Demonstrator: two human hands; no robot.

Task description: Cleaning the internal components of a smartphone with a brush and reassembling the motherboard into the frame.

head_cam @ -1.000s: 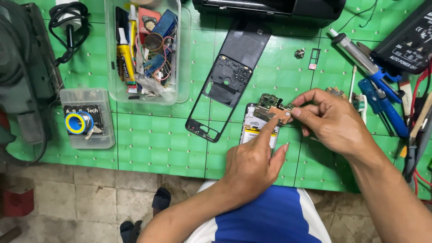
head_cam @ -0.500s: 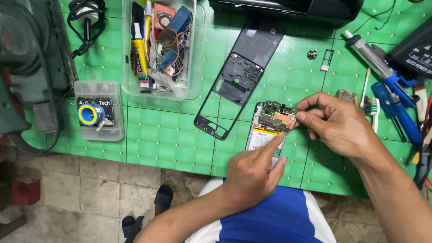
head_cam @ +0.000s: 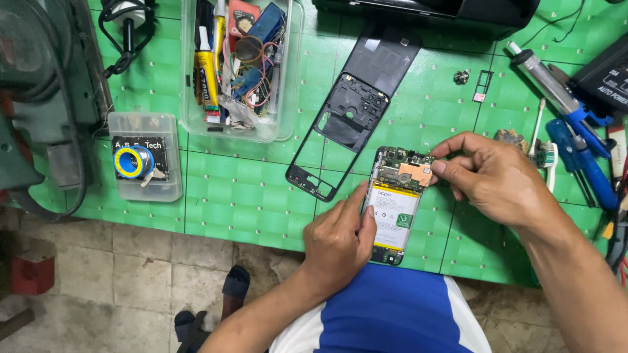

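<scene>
Opened phone (head_cam: 392, 209) lies back-up on a green mat (head_cam: 248, 189) at the bench's near edge, battery and circuit board exposed. Left hand (head_cam: 340, 238) steadies it: fingers curled loosely vs. the phone's left side, thumb pressed flat on the battery's lower-left corner. Right hand (head_cam: 490, 176) works the top end, thumb & forefinger pinched together at the board's right edge, beside the copper-coloured shield; whether they grip a small part or just the board's rim can't be told, too small to see.

Just beyond the left fingertips, the removed black frame (head_cam: 350, 121) lies at a slant, touching nothing. Further out past it, a clear tray (head_cam: 281, 131) of glue tubes & wire. Beyond the right knuckles: a tiny loose metal part (head_cam: 462, 78) and a SIM tray (head_cam: 483, 85), well apart from the phone. Blue-handled tools (head_cam: 582, 150) lie to the outside of the right wrist.

Risks, as judged: pinch pulling upward too hard could tear a flex cable or bend the board; thumb pressure on the battery could dent it; phone sits close to the mat's edge, so a slip of the left hand could push it off toward the floor.
</scene>
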